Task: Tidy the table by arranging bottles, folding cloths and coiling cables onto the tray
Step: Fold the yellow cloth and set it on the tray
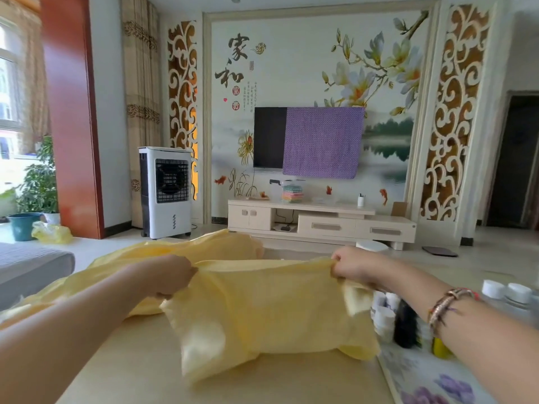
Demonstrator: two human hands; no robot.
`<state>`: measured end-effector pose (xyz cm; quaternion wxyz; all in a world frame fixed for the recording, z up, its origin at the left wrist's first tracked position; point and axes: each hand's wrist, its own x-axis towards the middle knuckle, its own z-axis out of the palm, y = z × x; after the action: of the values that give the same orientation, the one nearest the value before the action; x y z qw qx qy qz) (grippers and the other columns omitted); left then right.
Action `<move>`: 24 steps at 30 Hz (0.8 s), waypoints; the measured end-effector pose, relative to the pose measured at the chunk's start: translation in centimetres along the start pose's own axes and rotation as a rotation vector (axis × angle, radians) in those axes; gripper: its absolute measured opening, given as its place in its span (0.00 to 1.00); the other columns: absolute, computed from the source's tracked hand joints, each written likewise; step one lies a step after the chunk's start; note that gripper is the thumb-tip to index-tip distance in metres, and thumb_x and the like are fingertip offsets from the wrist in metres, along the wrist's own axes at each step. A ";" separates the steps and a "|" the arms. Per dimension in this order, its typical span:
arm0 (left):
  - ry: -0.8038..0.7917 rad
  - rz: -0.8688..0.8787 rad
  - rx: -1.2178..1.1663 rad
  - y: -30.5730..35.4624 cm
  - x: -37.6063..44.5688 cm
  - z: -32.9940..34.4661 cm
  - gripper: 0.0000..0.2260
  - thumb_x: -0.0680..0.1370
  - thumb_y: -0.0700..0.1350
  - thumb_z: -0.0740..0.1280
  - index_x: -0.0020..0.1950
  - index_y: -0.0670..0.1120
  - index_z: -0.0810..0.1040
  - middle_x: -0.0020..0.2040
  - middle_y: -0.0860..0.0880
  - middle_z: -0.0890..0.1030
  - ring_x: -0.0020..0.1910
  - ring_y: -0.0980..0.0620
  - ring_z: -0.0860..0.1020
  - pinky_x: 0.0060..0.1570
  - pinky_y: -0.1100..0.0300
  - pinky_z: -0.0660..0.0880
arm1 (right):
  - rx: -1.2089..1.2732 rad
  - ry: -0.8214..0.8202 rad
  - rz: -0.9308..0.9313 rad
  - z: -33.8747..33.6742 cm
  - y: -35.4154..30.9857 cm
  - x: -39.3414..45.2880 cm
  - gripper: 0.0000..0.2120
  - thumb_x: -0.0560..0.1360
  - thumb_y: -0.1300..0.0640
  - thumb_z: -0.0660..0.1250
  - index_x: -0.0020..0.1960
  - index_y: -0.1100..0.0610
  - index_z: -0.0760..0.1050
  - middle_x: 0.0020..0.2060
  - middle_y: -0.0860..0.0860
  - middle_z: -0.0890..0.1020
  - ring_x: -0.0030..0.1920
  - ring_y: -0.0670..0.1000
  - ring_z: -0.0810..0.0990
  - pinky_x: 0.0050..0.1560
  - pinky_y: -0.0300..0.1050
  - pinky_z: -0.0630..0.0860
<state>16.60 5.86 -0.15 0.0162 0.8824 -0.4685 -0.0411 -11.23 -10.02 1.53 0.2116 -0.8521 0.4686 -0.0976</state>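
Left hand [167, 275] and right hand [354, 268] each pinch the top edge of the thin pale-yellow cloth [262, 310], grip clamped, stretching it between them. Below both grips it hangs onto the beige tabletop [140, 363]. Right of the right grip: floral tray [423, 380] carrying bottles [405, 325].

The cloth [262, 310] is pale yellow and plain, with a satiny sheen on its lower fold. The counter [140, 368] beneath it is light beige. At four o'clock, the tray [420, 374] is white with purple flowers printed on it. On it stand bottles [405, 325]: one black, several white-capped, one yellow at its base. The bracelet [446, 304] on the right wrist is braided in brown, pink and purple. At twelve o'clock, a purple dotted cover [322, 141] drapes a black television [269, 137].
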 end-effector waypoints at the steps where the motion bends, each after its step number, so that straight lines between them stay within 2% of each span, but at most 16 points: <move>1: -0.054 -0.063 -0.229 0.5 0.6 0.1 0.16 0.84 0.48 0.51 0.46 0.41 0.73 0.33 0.47 0.77 0.23 0.52 0.75 0.25 0.64 0.72 | 0.185 -0.037 0.053 0.2 -0.6 0.7 0.07 0.76 0.66 0.58 0.44 0.60 0.75 0.36 0.56 0.77 0.33 0.53 0.77 0.34 0.42 0.73; 2: -0.102 -0.121 -0.496 1.4 0.7 -0.1 0.14 0.83 0.44 0.53 0.44 0.39 0.73 0.31 0.45 0.79 0.22 0.52 0.77 0.23 0.63 0.74 | 0.376 -0.077 0.087 0.3 -1.2 1.0 0.10 0.77 0.67 0.57 0.44 0.61 0.75 0.35 0.57 0.79 0.32 0.53 0.79 0.31 0.43 0.77; 3: -0.124 -0.148 -0.733 2.2 1.2 -0.6 0.13 0.82 0.40 0.55 0.44 0.36 0.75 0.32 0.42 0.81 0.25 0.50 0.80 0.27 0.61 0.78 | 0.523 -0.092 0.090 0.1 -2.1 1.6 0.12 0.78 0.68 0.55 0.45 0.61 0.77 0.36 0.58 0.80 0.33 0.54 0.80 0.32 0.45 0.80; 5: -0.025 -0.085 -1.024 3.8 2.2 -2.1 0.12 0.81 0.35 0.54 0.55 0.31 0.74 0.45 0.36 0.83 0.33 0.46 0.82 0.37 0.55 0.82 | 0.689 0.007 -0.003 -0.6 -3.9 2.7 0.15 0.78 0.68 0.53 0.53 0.61 0.78 0.44 0.59 0.81 0.40 0.55 0.80 0.45 0.50 0.80; 6: 0.096 -0.020 -1.096 4.5 2.7 -3.1 0.14 0.80 0.34 0.53 0.62 0.33 0.71 0.54 0.35 0.81 0.38 0.46 0.81 0.40 0.54 0.81 | 0.699 0.124 -0.088 -0.9 -4.8 3.3 0.17 0.78 0.68 0.53 0.61 0.59 0.76 0.51 0.58 0.80 0.46 0.55 0.79 0.52 0.50 0.78; 8: 0.427 0.145 -1.083 5.5 3.1 -5.0 0.24 0.78 0.32 0.51 0.73 0.46 0.64 0.64 0.41 0.73 0.46 0.48 0.76 0.43 0.56 0.76 | 0.607 0.424 -0.313 -1.7 -6.1 3.4 0.24 0.78 0.66 0.52 0.71 0.51 0.67 0.62 0.49 0.74 0.56 0.48 0.75 0.57 0.43 0.73; 10: 0.700 0.352 -0.966 5.5 3.1 -6.0 0.31 0.76 0.32 0.51 0.76 0.56 0.58 0.70 0.48 0.66 0.62 0.48 0.70 0.59 0.53 0.71 | 0.472 0.627 -0.533 -2.0 -6.3 2.9 0.29 0.76 0.69 0.53 0.73 0.48 0.62 0.64 0.43 0.70 0.59 0.42 0.71 0.58 0.37 0.69; 11: 0.769 0.425 -0.917 5.2 3.1 -6.0 0.32 0.76 0.32 0.51 0.76 0.58 0.56 0.73 0.51 0.63 0.69 0.48 0.65 0.67 0.50 0.66 | 0.404 0.684 -0.602 -2.0 -6.0 2.6 0.31 0.75 0.70 0.53 0.74 0.48 0.62 0.64 0.43 0.70 0.62 0.42 0.70 0.60 0.36 0.66; 13: 0.798 0.453 -0.810 4.2 2.9 -5.7 0.33 0.76 0.33 0.52 0.77 0.60 0.54 0.76 0.53 0.59 0.74 0.49 0.57 0.73 0.45 0.57 | 0.285 0.750 -0.630 -1.8 -4.8 2.1 0.33 0.74 0.71 0.54 0.75 0.49 0.61 0.65 0.46 0.71 0.65 0.44 0.69 0.63 0.37 0.64; 15: 0.774 0.394 -0.665 3.3 2.4 -4.9 0.33 0.76 0.33 0.53 0.77 0.57 0.55 0.76 0.51 0.59 0.75 0.48 0.56 0.73 0.45 0.55 | 0.180 0.780 -0.595 -1.4 -3.5 1.6 0.33 0.74 0.71 0.57 0.74 0.47 0.61 0.62 0.48 0.74 0.61 0.48 0.72 0.59 0.40 0.70; 18: 0.758 0.362 -0.519 1.2 1.4 -2.9 0.31 0.75 0.31 0.53 0.75 0.54 0.60 0.72 0.47 0.67 0.69 0.45 0.64 0.69 0.46 0.62 | 0.065 0.718 -0.495 -0.7 -1.6 -0.5 0.29 0.74 0.68 0.60 0.71 0.48 0.63 0.55 0.50 0.76 0.54 0.50 0.75 0.49 0.45 0.75; 21: 0.635 0.365 -0.493 -1.3 -0.1 -0.8 0.29 0.75 0.33 0.53 0.69 0.60 0.63 0.60 0.48 0.76 0.54 0.48 0.75 0.53 0.48 0.75 | -0.097 0.576 -0.424 0.0 0.0 -2.6 0.24 0.75 0.67 0.58 0.68 0.50 0.64 0.55 0.47 0.75 0.49 0.48 0.73 0.40 0.41 0.71; 22: 0.594 0.339 -0.427 -2.0 -0.9 -0.1 0.29 0.76 0.34 0.53 0.68 0.64 0.62 0.57 0.49 0.78 0.49 0.50 0.76 0.47 0.50 0.77 | -0.152 0.517 -0.403 0.4 0.4 -3.3 0.24 0.74 0.68 0.57 0.67 0.50 0.63 0.56 0.47 0.73 0.48 0.47 0.72 0.38 0.39 0.69; 24: 0.478 0.277 -0.197 -2.9 -2.3 0.8 0.28 0.77 0.38 0.54 0.70 0.66 0.58 0.60 0.53 0.77 0.50 0.52 0.76 0.44 0.57 0.74 | -0.229 0.388 -0.346 0.9 1.1 -4.2 0.26 0.73 0.71 0.54 0.66 0.49 0.63 0.59 0.46 0.70 0.52 0.46 0.69 0.43 0.41 0.69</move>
<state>17.65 9.46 -1.02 0.2170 0.7890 -0.5611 0.1252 -14.01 -6.78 0.31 0.0008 -0.9031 0.3560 -0.2400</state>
